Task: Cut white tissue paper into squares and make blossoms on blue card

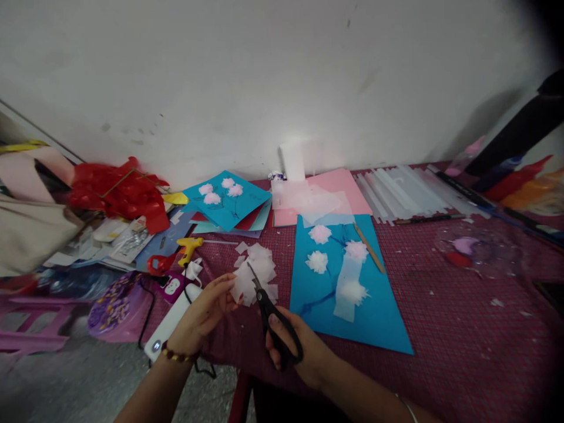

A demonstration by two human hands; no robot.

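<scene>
My right hand [304, 346] grips a pair of black-handled scissors [279, 329], their blades pointing up and left over a pile of white tissue paper pieces [261, 261]. Between the fingertips of my left hand [211, 308] is a piece of white tissue paper [242, 286], close beside the blades. To the right lies a blue sheet [365, 317] with a painted branch and several white and pale pink paper flowers [317, 262]. A strip of white tissue [348, 288] and a wooden stick [369, 248] rest on that sheet.
Left of the pile is a yellow glue gun [189, 249], near a white power bank [171, 323] with a black cable. Behind stands a blue card with pink flowers [227, 200]. Pink paper [348, 191] and translucent strips [405, 194] lie along the wall. Red plastic [117, 191] is heaped far left.
</scene>
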